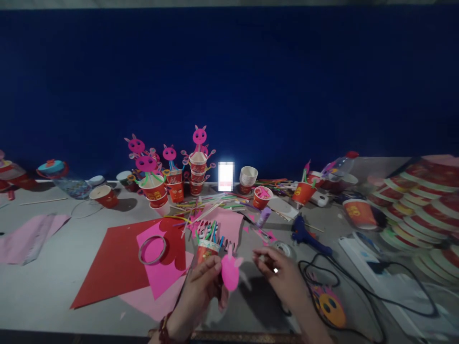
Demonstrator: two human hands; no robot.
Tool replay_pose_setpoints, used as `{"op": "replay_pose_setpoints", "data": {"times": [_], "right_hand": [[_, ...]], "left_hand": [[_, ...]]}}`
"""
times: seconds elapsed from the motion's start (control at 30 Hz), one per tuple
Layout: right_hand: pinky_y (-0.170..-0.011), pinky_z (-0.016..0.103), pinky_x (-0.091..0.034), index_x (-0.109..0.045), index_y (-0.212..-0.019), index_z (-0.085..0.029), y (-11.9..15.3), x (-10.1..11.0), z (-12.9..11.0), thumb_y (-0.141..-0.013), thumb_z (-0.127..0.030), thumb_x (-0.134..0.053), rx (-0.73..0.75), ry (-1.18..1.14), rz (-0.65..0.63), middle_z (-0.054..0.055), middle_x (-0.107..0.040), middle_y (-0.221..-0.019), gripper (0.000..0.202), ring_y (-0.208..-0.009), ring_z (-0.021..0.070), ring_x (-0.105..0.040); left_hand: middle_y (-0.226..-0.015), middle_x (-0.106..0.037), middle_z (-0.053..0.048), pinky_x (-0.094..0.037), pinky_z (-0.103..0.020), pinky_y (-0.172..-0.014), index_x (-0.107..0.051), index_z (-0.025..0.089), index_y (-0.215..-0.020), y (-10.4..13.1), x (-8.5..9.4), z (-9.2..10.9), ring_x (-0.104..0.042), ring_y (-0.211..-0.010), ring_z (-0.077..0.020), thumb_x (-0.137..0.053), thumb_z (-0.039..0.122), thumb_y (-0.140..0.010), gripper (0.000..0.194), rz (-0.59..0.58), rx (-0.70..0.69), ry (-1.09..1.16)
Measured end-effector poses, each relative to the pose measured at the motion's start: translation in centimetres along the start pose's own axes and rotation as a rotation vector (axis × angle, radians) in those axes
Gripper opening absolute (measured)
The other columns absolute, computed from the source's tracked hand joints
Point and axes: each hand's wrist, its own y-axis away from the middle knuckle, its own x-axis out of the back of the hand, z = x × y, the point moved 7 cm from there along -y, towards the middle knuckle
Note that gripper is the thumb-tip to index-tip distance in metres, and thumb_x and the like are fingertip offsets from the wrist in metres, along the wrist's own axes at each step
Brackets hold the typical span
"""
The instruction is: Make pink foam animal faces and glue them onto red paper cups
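My left hand (208,282) pinches a bright pink paper rabbit head (230,273) by its edge, with the two ears pointing up. To the right, apart from the cutout, my right hand (278,272) is closed with thumb and fingertips together. What it holds, if anything, is too small to make out; a tiny bright spot shows on that hand. Just behind my left hand stands a red paper cup (208,251) filled with colored sticks. A roll of clear tape (282,249) lies beyond my right hand.
Paper-cup figures with pink rabbit heads (198,165) stand at the back. Red paper (107,267) and a tape ring (152,250) lie left. On the right are a blue glue gun (310,239), a black cable (337,260), a power strip (380,282) and stacked cups (423,210).
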Motion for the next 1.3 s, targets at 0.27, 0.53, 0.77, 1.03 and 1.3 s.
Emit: {"op": "replay_pose_setpoints", "data": {"times": [0.27, 0.53, 0.77, 1.03, 1.3], "right_hand": [[-0.069, 0.034, -0.057, -0.067, -0.072, -0.02, 0.0, -5.5, -5.5, -0.082, -0.055, -0.07, 0.052, -0.797, -0.218, 0.007, -0.068, -0.08, 0.037, -0.077, 0.0218, -0.069], [-0.058, 0.025, -0.048, -0.062, -0.071, -0.02, -0.1, -5.0, -0.7, -0.078, -0.051, -0.075, -0.264, -0.759, -0.004, -0.003, -0.057, -0.064, 0.034, -0.06, 0.0144, -0.055], [-0.055, 0.025, -0.045, -0.064, -0.066, -0.018, -0.5, -4.5, 1.8, -0.072, -0.051, -0.079, -0.333, -0.735, 0.117, -0.003, -0.056, -0.06, 0.037, -0.057, 0.0141, -0.051], [-0.058, 0.026, -0.047, -0.065, -0.071, -0.019, 0.5, -2.2, 1.9, -0.07, -0.045, -0.082, -0.354, -0.826, 0.266, -0.002, -0.055, -0.066, 0.031, -0.061, 0.0146, -0.052], [-0.064, 0.023, -0.045, -0.065, -0.068, -0.02, -0.8, 0.5, -1.3, -0.071, -0.036, -0.083, -0.297, -0.886, 0.322, -0.002, -0.055, -0.071, 0.025, -0.068, 0.0138, -0.051]], "left_hand": [[-0.053, -0.055, 0.001, -0.016, -0.018, -0.027, -0.061, 0.014, -0.072, 0.9, -1.0, -4.0, -0.033, -0.027, -0.0034, -0.069, 0.049, -0.078, 0.036, -0.155, 0.309, 0.112], [-0.091, -0.066, -0.007, -0.054, -0.035, -0.071, -0.059, 0.02, -0.116, 1.8, 4.6, 6.5, -0.065, -0.076, -0.0224, -0.063, 0.047, -0.086, 0.041, 0.408, -0.533, -1.247], [-0.106, -0.071, -0.013, -0.055, -0.044, -0.078, -0.035, 0.016, -0.144, -0.7, 7.2, 4.1, -0.07, -0.095, -0.0328, -0.062, 0.048, -0.085, 0.072, 0.429, -0.323, -1.466], [-0.152, -0.046, -0.014, -0.047, -0.039, -0.106, -0.032, 0.025, -0.149, 1.7, 6.4, 2.5, -0.047, -0.137, -0.0295, -0.066, 0.046, -0.086, 0.075, 0.235, -0.38, -0.735], [-0.149, -0.049, -0.016, -0.037, -0.045, -0.114, -0.042, 0.02, -0.143, 2.4, 6.2, -1.6, -0.044, -0.138, -0.037, -0.076, 0.055, -0.073, 0.086, 0.246, -0.362, -0.655]]}}
